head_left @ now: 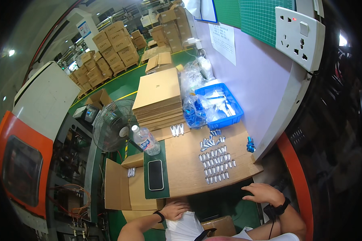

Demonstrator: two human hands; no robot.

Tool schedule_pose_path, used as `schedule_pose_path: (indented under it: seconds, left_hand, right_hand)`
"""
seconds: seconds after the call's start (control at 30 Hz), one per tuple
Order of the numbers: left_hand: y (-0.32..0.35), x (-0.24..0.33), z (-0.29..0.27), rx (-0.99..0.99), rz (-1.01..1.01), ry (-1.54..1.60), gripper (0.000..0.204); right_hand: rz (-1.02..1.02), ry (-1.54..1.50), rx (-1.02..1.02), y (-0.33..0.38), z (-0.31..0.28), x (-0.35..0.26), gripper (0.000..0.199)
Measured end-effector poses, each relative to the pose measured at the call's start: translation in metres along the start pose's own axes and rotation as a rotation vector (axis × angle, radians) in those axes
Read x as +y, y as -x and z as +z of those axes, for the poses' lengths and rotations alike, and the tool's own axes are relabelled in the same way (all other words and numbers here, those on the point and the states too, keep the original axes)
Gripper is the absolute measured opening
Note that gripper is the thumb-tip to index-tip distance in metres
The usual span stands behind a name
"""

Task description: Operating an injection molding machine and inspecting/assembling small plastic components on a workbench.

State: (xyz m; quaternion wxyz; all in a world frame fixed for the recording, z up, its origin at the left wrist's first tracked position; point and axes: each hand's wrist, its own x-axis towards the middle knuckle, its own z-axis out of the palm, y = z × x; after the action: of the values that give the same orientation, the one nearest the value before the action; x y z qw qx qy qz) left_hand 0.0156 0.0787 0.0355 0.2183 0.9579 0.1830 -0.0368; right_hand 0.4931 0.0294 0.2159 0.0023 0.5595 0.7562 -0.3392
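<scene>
My left hand (pixel 176 210) lies flat on the white cloth (pixel 183 228) over my leg, just below the table's near edge, with nothing in it. Off the table's near right corner, my right hand (pixel 264 193) is held with fingers stretched out and apart, also bare. Nearest to both is the wooden tabletop (pixel 181 160), where small shiny silver tapered parts (pixel 216 165) are set out in rows. A looser group of the same parts (pixel 208 143) lies behind those rows. Farther left, three pale loop-shaped pieces (pixel 177 129) sit side by side.
A black phone (pixel 156 175) and a clear bottle (pixel 146 140) stand on the green mat at left. Behind are a blue bin (pixel 236 115) of bagged items, stacked cardboard (pixel 157 96) and a fan (pixel 113 125). An open carton (pixel 118 184) sits left; blue pieces (pixel 250 144) lie right.
</scene>
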Motion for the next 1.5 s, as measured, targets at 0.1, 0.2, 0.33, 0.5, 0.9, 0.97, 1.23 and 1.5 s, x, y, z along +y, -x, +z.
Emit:
schedule_pose_path:
  seconds: [0.1,0.2,0.33,0.5,0.9,0.97,1.23,1.5]
  left_hand:
    - [0.0006,-0.0005,0.0006,0.004,0.001,-0.003,0.047]
    - [0.0011,-0.0009,0.0014,0.010,0.002,-0.005,0.047]
    - [0.0010,-0.0007,0.0014,0.020,0.009,-0.004,0.047]
    - [0.0012,0.0007,-0.0003,0.017,0.005,0.011,0.049]
    - [0.0007,-0.0001,-0.0001,0.019,0.002,-0.006,0.048]
    - [0.0008,0.0001,0.0003,-0.023,-0.001,-0.039,0.048]
    - [0.0017,-0.0004,0.0017,0.000,-0.008,0.003,0.049]
    - [0.0019,-0.0010,0.0026,0.010,-0.007,0.005,0.050]
  right_hand:
    - [0.000,0.005,-0.002,-0.0002,0.0003,0.0001,0.056]
    - [0.006,0.009,-0.012,-0.0001,0.0000,-0.0004,0.056]
    - [0.021,0.022,-0.032,-0.0001,-0.0003,-0.0013,0.057]
    - [0.020,0.006,-0.028,-0.0001,-0.0004,-0.0017,0.057]
    - [0.015,0.005,-0.020,0.0007,-0.0023,-0.0033,0.056]
    - [0.015,0.003,-0.013,0.0009,-0.0020,-0.0033,0.056]
    - [0.019,0.002,-0.016,0.0014,-0.0020,-0.0041,0.056]
    - [0.005,0.001,-0.029,0.0001,-0.0008,-0.0018,0.057]
